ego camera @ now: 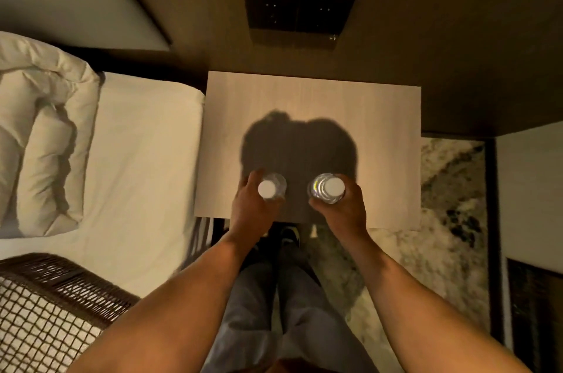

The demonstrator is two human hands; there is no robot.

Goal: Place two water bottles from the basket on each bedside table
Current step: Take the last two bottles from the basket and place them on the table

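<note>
I look straight down on a pale wooden bedside table (310,104). My left hand (251,205) is wrapped around a clear water bottle with a white cap (269,188), held upright over the table's near edge. My right hand (344,211) grips a second clear water bottle with a white cap (330,188) beside it. The bottles stand a hand's width apart. I cannot tell whether their bases touch the tabletop. A dark wicker basket (70,287) sits on the bed at the lower left.
A white bed (143,174) with a pillow (45,135) lies left of the table. A dark switch panel (298,12) is on the wall behind it. Patterned carpet (447,214) lies to the right, and my legs and shoes stand below the table edge.
</note>
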